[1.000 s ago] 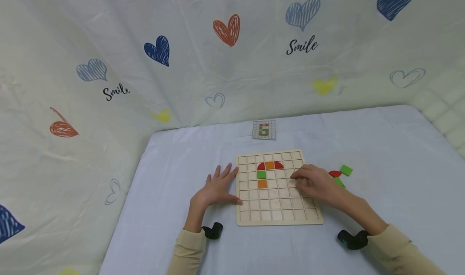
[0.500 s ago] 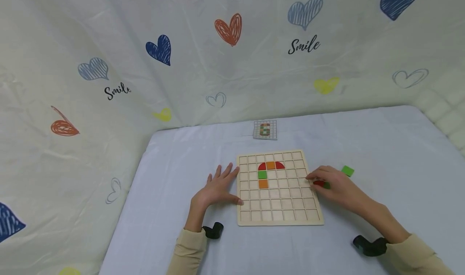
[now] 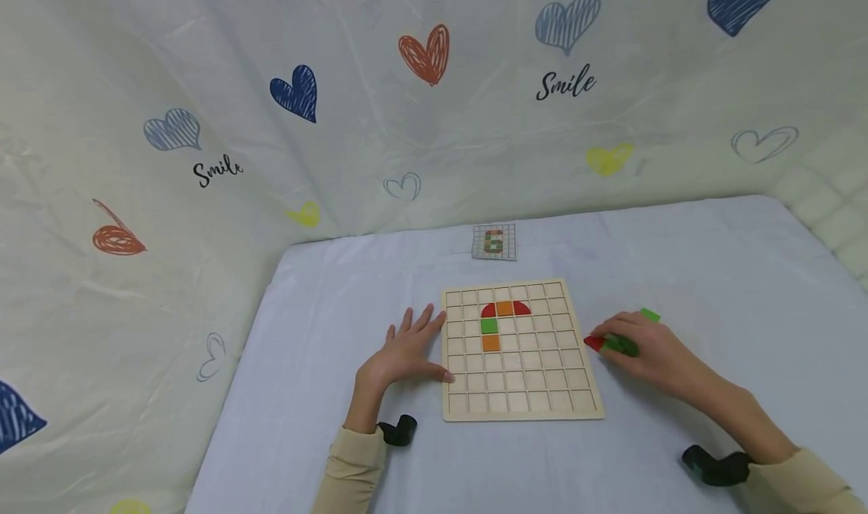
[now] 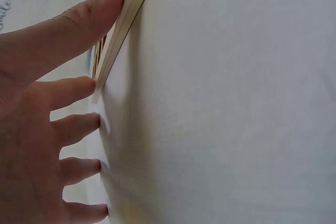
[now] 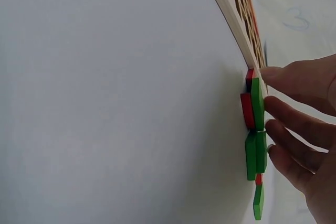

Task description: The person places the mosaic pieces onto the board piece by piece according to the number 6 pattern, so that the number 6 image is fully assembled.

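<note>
A wooden grid board [image 3: 522,402] lies flat on the table. Two red rounded tiles [image 3: 521,308], with an orange tile [image 3: 505,308] between them, form a row in it. Below the left red one sit a green tile [image 3: 489,325] and another orange tile. My left hand [image 3: 403,352] is spread along the board's left edge, thumb and a fingertip touching it. My right hand [image 3: 654,356] hovers over loose green tiles [image 5: 257,103] and red tiles [image 5: 247,111] just right of the board, fingertips close to them, thumb and fingers apart. The hand partly hides this pile in the head view.
A small pattern card [image 3: 493,243] with a coloured grid figure lies beyond the board. One green tile [image 3: 650,315] shows past my right knuckles. White cloth [image 3: 766,295] covers the table, and a heart-printed curtain [image 3: 353,137] hangs behind it.
My right hand has moved off the board's right side, rightward to the loose tiles, covering part of them. My left hand and the tiles in the board look unchanged.
</note>
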Motion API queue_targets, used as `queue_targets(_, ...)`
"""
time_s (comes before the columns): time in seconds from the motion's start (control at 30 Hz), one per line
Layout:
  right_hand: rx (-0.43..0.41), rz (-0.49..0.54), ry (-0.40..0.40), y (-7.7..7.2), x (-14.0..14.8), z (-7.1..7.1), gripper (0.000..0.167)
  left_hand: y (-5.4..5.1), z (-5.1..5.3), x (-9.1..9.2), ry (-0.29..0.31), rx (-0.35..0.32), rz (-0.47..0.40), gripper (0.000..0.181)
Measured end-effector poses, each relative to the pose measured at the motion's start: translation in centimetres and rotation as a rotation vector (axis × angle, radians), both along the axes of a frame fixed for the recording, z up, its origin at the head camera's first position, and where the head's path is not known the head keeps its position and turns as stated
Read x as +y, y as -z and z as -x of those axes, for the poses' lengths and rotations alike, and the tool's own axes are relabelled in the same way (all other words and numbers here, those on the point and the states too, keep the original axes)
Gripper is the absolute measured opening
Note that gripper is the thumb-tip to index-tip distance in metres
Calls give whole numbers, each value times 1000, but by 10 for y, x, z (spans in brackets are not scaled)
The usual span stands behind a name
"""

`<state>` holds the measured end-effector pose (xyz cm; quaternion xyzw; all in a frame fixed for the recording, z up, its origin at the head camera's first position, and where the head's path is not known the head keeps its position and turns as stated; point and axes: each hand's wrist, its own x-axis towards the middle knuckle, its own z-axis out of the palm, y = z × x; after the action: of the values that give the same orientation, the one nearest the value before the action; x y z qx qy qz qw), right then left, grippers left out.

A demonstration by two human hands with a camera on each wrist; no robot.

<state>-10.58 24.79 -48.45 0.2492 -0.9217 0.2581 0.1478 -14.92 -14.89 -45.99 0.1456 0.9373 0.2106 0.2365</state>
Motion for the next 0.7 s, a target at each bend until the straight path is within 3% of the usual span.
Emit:
queue_targets(0.33, -63, -34, 29, 2, 9, -3, 42, -1, 0, 0, 7, 5, 2, 109)
queue_targets(0.7, -75, -66, 37, 1, 11, -2, 38, 0, 0, 0, 5, -1, 9, 110)
